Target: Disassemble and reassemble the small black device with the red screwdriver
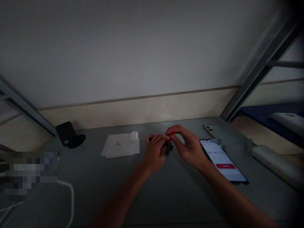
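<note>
Over the middle of the grey table, my left hand [155, 150] is closed around a small black object [168, 149]. Part of that object sticks out past my fingers; its kind cannot be made out. Thumb and fingertips of my right hand [188, 147] pinch a small red piece [172, 136] close against the black object. Most of the red piece is hidden by my fingers. Left of my hands, white paper sheets [111, 149] lie flat with several tiny dark bits [118, 143] on them. A white earbud case [133, 136] rests on the paper's far right corner.
A phone with a lit screen [225, 172] lies right of my right hand. Behind it is another phone with rear cameras [210, 128]. A black stand [67, 134] is at the far left, and a white cable [72, 196] curves nearer. Metal posts [249, 85] flank the table.
</note>
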